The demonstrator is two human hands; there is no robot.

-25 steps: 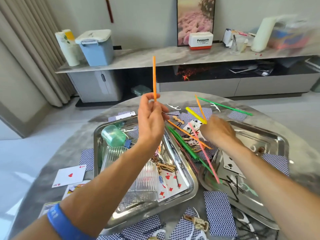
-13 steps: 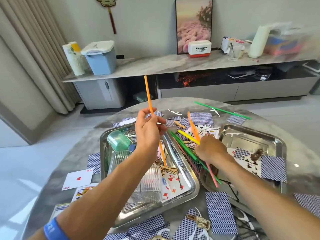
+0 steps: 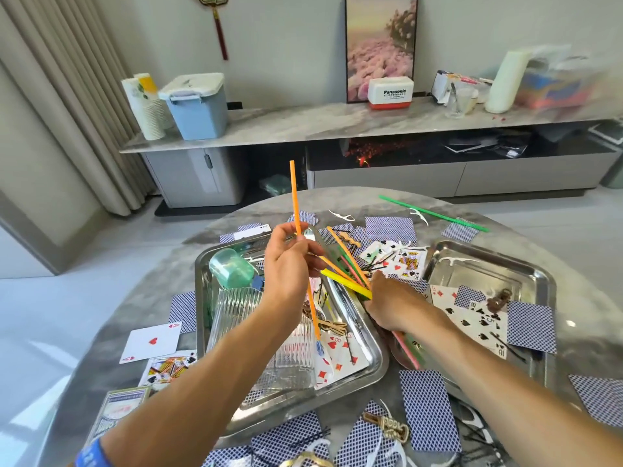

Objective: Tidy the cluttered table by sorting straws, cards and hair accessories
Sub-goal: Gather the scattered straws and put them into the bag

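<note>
- Since a moment ago, her right hand [image 3: 392, 303] has dropped lower, gripping the fanned bundle of coloured plastic straws [image 3: 347, 273].
- Left hand [image 3: 290, 264] pinches one long orange straw [image 3: 296, 210] upright, likely to join the bundle.
- Blue-backed playing cards [image 3: 389, 228] litter the grey marble bench [image 3: 337, 200], unsorted.

Bright daylight from the left; right shelf [image 3: 556, 106] blurred.

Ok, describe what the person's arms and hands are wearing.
Both forearms are bare, with no sleeves in view. The left wrist carries a blue wristband with pale markings too blurred to read. The left hand and right hand wear no gloves, and no rings show.
</note>
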